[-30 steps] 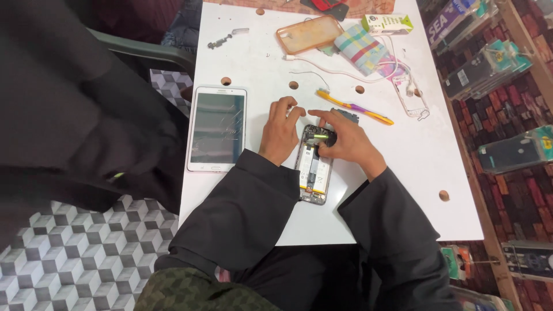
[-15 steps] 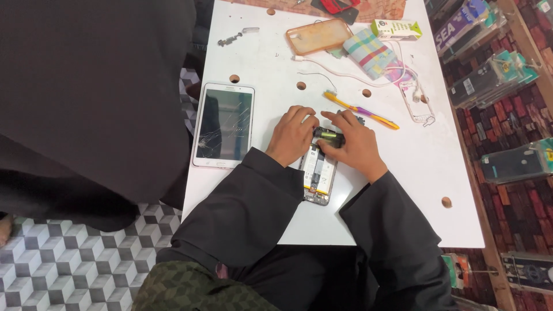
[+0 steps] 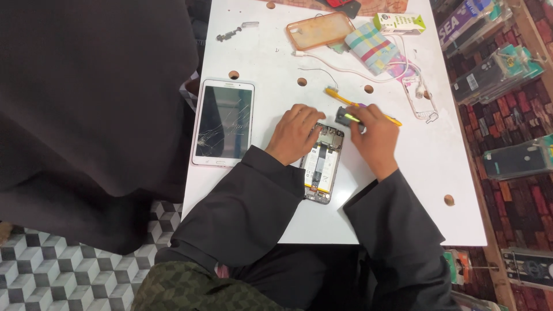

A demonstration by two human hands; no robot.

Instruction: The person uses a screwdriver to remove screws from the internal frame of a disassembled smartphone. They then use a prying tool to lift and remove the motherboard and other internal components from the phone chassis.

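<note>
A: Hands first. Against a second ago, what has changed at the phone (image 3: 322, 167)?

B: Right hand (image 3: 375, 135) has lifted off the phone's top end to just beyond it, fingers pinched on a small dark part (image 3: 344, 117). Left hand (image 3: 295, 132) stays flat on the phone's upper left edge, fingers together, gripping nothing. So the part now looks free of the opened phone, which lies before the person on the table (image 3: 461, 190).

A: Around it?

B: Cracked tablet (image 3: 223, 122) left of the phone. Yellow tool (image 3: 337, 97) just beyond it, partly under the right hand. Orange case (image 3: 319, 30) and cloth (image 3: 371, 47) farther off. Nothing blocks the phone.
</note>
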